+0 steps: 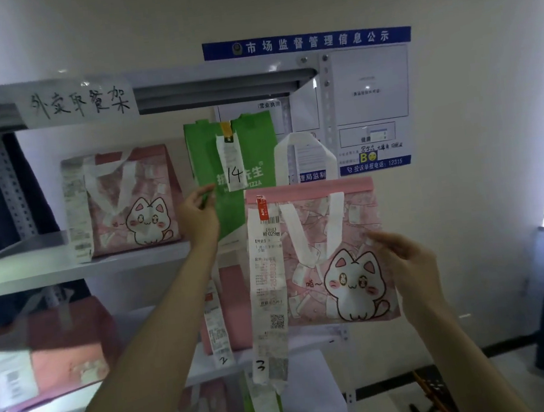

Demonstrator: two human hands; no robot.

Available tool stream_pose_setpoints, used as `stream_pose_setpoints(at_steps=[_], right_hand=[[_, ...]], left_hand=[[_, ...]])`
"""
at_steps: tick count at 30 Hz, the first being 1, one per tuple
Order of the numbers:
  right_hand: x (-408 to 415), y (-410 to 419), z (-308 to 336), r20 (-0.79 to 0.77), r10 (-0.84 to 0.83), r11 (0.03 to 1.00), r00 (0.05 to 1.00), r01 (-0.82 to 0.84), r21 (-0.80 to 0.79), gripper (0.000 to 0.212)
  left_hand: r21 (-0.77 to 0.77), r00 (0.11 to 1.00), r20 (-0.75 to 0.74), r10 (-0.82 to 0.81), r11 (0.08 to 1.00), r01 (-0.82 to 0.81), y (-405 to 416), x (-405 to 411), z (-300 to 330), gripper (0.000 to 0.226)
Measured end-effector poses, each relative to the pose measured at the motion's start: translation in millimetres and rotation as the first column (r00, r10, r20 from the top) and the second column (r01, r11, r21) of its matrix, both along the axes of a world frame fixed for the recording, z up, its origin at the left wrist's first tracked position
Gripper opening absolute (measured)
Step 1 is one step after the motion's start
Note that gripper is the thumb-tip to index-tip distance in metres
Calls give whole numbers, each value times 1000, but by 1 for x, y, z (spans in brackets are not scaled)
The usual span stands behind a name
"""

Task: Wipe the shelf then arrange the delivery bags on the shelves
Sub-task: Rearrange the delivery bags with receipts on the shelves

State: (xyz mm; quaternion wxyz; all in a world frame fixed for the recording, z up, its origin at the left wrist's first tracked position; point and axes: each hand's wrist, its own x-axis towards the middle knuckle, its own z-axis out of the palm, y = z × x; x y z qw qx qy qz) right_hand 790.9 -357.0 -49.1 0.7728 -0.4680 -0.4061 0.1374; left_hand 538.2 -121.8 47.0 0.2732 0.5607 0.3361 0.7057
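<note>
White wall behind, blue-headed notice board (373, 106) hanging far right; grey metal shelf (77, 265) running across the left with a handwritten paper label (77, 104) taped to the top rail.

Right hand (406, 261) is gripping the pink cat bag (330, 256) at its right edge, fingers curled over the front, holding it up in the air to the right of the shelf's front post, off any shelf level. Bag is hanging upright, printed face toward the camera, white handles (303, 154) pointing up, long axis roughly horizontal. Its long receipt (269, 294) is dangling straight down off the left side, marked "3" at the bottom.

Left hand (198, 210) is reaching to the green bag (236, 176) on the middle shelf, fingers pinching its left edge. Green bag is standing upright, long axis vertical, tag reading "14".

Second pink cat bag (127, 202) is sitting upright at left on the same shelf. More pink bags (49, 346) are sitting on the shelf below.
</note>
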Motion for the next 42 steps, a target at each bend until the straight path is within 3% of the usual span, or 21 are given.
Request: stream_pose_setpoints(at_steps=[9, 19, 26, 31, 42], right_hand=[[11, -117, -21, -43, 46, 999, 998, -47, -28, 14], [-8, -168, -40, -78, 158, 984, 984, -164, -66, 15], [-52, -129, -26, -124, 217, 972, 968, -226, -63, 19], [-90, -80, -15, -91, 231, 971, 969, -235, -44, 18], [-139, 33, 29, 14, 133, 991, 991, -134, 29, 17]], left_hand=[[54, 997, 51, 53, 997, -56, -134, -13, -31, 19], [-43, 997, 9, 78, 996, -77, -226, -68, -95, 20], [-47, 954, -130, 271, 959, -279, -232, -138, -135, 23], [-133, 922, -177, 344, 920, -368, -210, -198, -153, 20], [-127, 901, -296, 319, 921, -368, -155, -262, -171, 26]])
